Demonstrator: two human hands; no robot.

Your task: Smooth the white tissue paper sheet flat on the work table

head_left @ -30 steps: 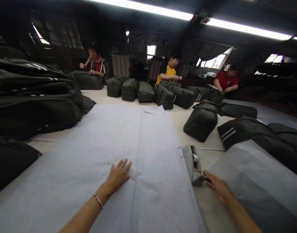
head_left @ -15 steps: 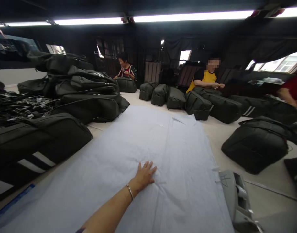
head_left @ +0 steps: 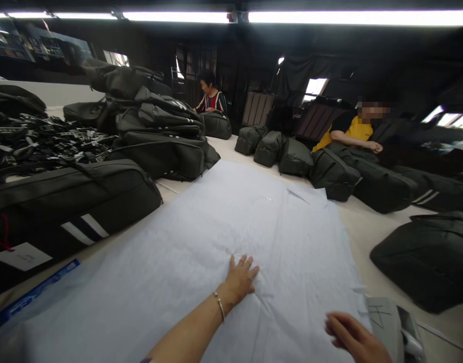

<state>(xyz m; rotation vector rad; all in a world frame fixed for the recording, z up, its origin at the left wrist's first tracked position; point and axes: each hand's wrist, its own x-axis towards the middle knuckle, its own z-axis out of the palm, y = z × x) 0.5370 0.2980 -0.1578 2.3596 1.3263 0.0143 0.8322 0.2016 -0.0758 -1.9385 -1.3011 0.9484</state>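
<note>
A large sheet of pale blue tissue paper (head_left: 224, 222) lies spread over the table in front of me. My left hand (head_left: 241, 277) rests flat on it with fingers apart; a thin bracelet is on the wrist. My right hand (head_left: 352, 339) hovers at the sheet's right edge, fingers loosely curled, holding nothing that I can see. A grey tape dispenser (head_left: 396, 327) sits just right of that hand. A long dark green bag with white stripes (head_left: 68, 201) lies at my left.
Dark bags are piled at the back left (head_left: 159, 131), in a row at the far side (head_left: 269, 148) and at the right (head_left: 428, 257). Two people sit behind the table, one in a striped top (head_left: 212, 101), one in yellow (head_left: 352, 130). Black straps (head_left: 38, 136) lie heaped at the left.
My view has swung left. My right hand left the tape dispenser, went out of view, and now is back over the sheet's right edge. My left hand stays flat on the paper.
</note>
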